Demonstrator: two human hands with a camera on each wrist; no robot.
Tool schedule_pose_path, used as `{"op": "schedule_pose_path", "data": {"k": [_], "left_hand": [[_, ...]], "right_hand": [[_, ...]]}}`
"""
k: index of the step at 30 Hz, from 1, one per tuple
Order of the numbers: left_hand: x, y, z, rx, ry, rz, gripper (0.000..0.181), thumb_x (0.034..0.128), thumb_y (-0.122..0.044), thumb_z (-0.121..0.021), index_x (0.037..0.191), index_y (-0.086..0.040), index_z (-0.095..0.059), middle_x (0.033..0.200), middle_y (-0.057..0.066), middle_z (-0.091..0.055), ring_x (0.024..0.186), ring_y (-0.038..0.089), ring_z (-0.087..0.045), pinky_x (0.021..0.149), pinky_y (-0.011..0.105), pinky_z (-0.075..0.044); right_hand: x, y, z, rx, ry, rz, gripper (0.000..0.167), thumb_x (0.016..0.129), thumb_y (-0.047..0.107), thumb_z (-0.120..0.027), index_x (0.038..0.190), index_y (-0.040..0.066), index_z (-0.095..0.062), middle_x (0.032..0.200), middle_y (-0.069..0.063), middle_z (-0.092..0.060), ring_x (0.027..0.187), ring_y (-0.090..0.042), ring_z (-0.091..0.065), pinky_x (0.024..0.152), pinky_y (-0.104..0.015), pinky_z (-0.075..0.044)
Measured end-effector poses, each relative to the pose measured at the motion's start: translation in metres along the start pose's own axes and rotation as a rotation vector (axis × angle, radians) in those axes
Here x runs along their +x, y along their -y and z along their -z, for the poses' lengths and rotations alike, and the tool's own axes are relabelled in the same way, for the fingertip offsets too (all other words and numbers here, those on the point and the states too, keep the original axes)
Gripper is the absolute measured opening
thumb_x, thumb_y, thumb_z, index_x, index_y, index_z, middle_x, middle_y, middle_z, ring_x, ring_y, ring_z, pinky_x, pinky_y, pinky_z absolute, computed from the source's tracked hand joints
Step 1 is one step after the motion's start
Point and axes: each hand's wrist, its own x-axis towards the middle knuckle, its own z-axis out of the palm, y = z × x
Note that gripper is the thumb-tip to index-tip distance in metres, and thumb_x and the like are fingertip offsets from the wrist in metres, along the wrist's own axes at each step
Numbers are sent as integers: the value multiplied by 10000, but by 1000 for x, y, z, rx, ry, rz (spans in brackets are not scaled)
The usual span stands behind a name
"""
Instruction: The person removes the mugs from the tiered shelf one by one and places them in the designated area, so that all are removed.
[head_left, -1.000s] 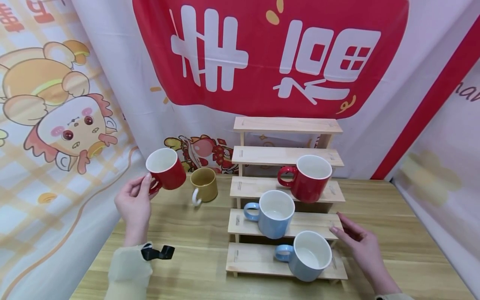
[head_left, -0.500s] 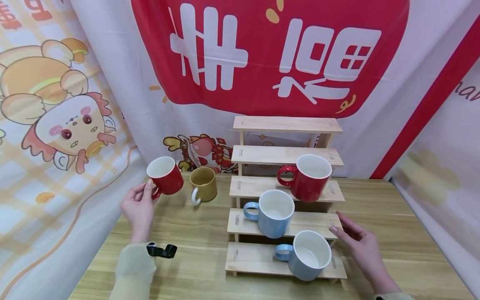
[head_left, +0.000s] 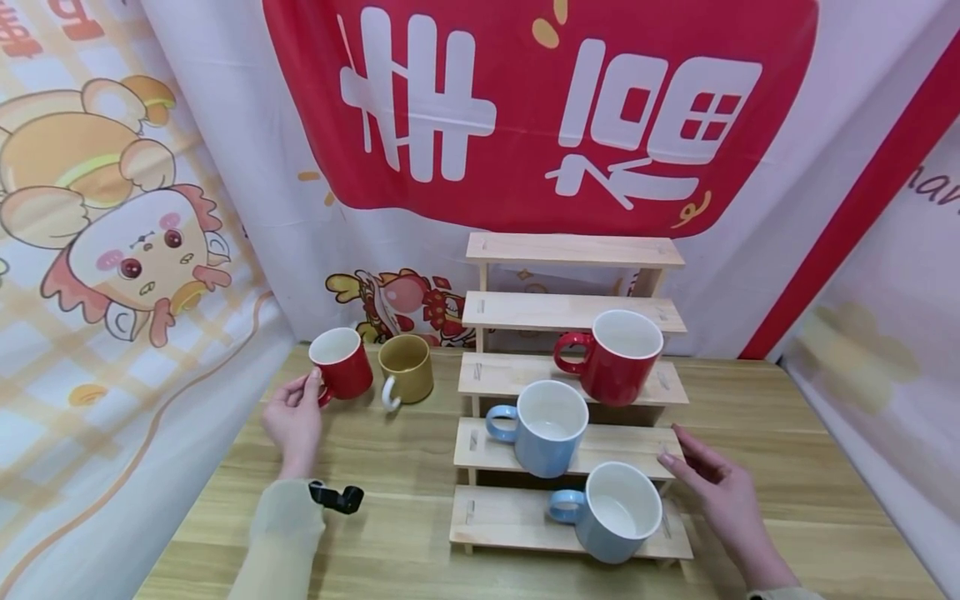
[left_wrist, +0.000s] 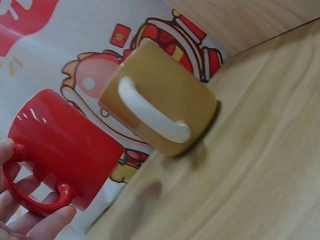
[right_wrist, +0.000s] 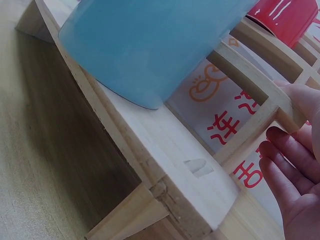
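My left hand (head_left: 294, 421) grips the handle of a red mug (head_left: 343, 367) with a white inside. In the left wrist view the red mug (left_wrist: 70, 145) seems slightly above the table, a shadow lying below it. Just right of it stands a mustard mug (head_left: 408, 372) with a white handle. On the right, my right hand (head_left: 716, 492) pinches the end of a tier of the stepped wooden rack (head_left: 487, 442), thumb on top and fingers beneath. Another red mug (head_left: 626, 358) and two light blue mugs, one higher (head_left: 551, 433) and one lower (head_left: 618, 517), stand on the rack.
The rack's two upper tiers, the top board (head_left: 573, 248) and the one below (head_left: 536, 310), bear no mugs. Printed cloth (head_left: 420, 200) hangs behind and at both sides. Bare wooden table (head_left: 382, 500) lies between my left arm and the rack.
My left hand has lowered the red mug and moved it slightly right, closer to the mustard mug. My right hand and the mugs on the rack have stayed put.
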Motion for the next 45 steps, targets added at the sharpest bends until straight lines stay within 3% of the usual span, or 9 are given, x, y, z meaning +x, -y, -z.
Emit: {"op": "schedule_pose_path", "data": {"k": [11,18,29,35,40,45], "left_hand": [[1,18,-9,24,-14,39,302,903,-232,-805,1039,11,-688,888,19,-740,754,151,-735,703,315,-619],[1,25,-12,39,3,62,356,911,-244,-797,1089,41,-679,1002,131,-744,783,162,-735,702,290,-619],[-3,33,-18,35,4,101,328,919,-259,-783,1064,12,-671,1095,207,-715,853,217,-733,792,365,-608],[-4,37,-18,19,-2,102,336,924,-262,-779,1065,17,-656,1143,285,-677,833,221,-735,791,373,-606],[-3,39,-18,1,-14,101,328,909,-237,-796,1055,24,-662,1096,246,-700,818,210,-739,777,363,-608],[-4,40,-18,-15,-23,100,315,894,-227,-812,1041,14,-672,1022,164,-727,863,232,-739,795,377,-603]], "right_hand": [[-3,-3,-1,38,3,14,634,936,377,-759,1479,130,-541,1450,62,-551,1128,90,-532,882,-91,-480],[-2,-5,-2,58,-14,25,611,940,330,-766,1469,115,-549,1412,107,-569,1116,101,-538,877,-89,-481],[0,-3,-1,38,-11,5,627,938,364,-760,1480,138,-539,1464,29,-537,1126,105,-519,880,-83,-472],[-2,-4,-2,57,-10,7,624,940,350,-761,1478,127,-539,1420,124,-560,1124,98,-529,880,-85,-474],[-2,-6,-2,72,-15,29,606,945,317,-762,1470,106,-546,1374,172,-581,1115,95,-544,881,-89,-478],[-1,-5,-2,58,-15,25,610,944,328,-762,1473,119,-543,1405,133,-570,1125,99,-533,881,-85,-475]]}}
